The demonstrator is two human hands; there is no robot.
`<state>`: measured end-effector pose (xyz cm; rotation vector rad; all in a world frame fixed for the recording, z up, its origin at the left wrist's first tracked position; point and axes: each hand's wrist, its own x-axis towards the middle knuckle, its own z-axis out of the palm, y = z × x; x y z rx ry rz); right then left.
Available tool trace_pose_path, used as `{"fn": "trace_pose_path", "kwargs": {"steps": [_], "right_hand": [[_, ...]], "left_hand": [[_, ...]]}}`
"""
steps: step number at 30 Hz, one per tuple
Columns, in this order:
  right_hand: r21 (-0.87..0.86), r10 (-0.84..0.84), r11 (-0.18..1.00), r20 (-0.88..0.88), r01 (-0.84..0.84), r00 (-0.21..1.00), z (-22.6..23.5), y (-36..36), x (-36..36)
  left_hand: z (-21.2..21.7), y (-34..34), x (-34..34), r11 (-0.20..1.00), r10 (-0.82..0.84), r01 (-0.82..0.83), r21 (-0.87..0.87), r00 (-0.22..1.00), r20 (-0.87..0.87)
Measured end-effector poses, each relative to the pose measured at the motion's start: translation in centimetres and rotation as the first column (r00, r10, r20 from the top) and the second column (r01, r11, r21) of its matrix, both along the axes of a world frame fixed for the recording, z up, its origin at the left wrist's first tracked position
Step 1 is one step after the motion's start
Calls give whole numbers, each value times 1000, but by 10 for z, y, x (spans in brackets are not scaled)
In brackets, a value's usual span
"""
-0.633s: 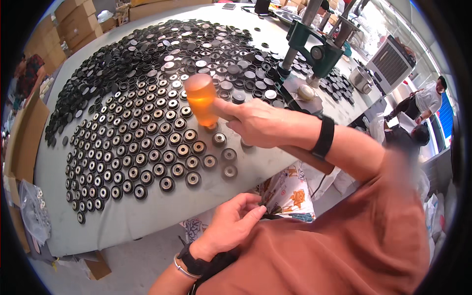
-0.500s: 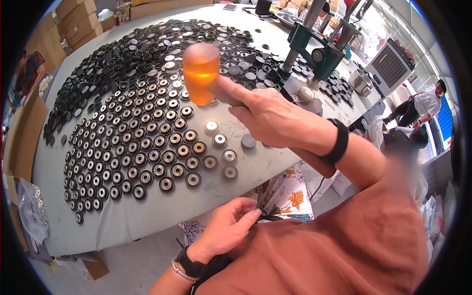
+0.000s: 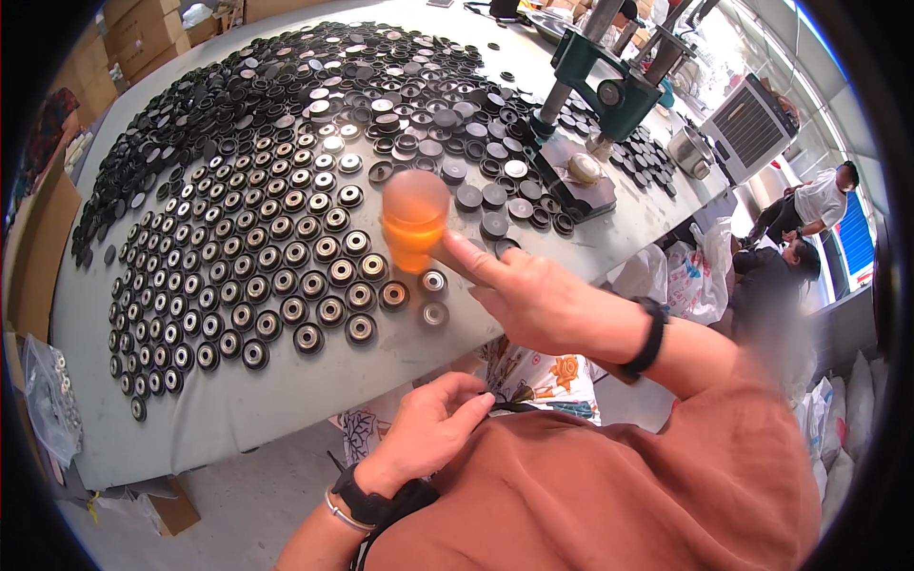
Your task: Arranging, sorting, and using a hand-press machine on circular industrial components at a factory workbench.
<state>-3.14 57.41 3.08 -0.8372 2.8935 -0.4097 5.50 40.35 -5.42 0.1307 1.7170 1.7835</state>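
One orange cup [image 3: 413, 221] stands upright, long axis vertical, mouth up, gripped at its lower side by the right hand [image 3: 533, 303], fingers closed on it above the table edge [image 3: 286, 404]. Rows of black round parts [image 3: 257, 276] lie beyond the fingertips. Left hand [image 3: 433, 428] pinches a dark strap at the chest.

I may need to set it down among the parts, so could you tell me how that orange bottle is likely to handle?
The orange bottle looks translucent and liquid-filled, so probably heavy for its size. Tall and narrow, it might tip. The right hand manages it by fingertips alone.
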Motion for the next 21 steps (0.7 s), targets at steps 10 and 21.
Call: {"fn": "trace_pose_path", "kwargs": {"steps": [10, 21], "right_hand": [[-187, 32, 981, -97, -50, 995, -5, 9, -8], [-304, -35, 953, -88, 7, 996, 23, 18, 29]], "left_hand": [[-3, -2, 8, 999, -6, 5, 42, 1000, 27], [-6, -8, 13, 997, 18, -20, 71, 999, 30]]}}
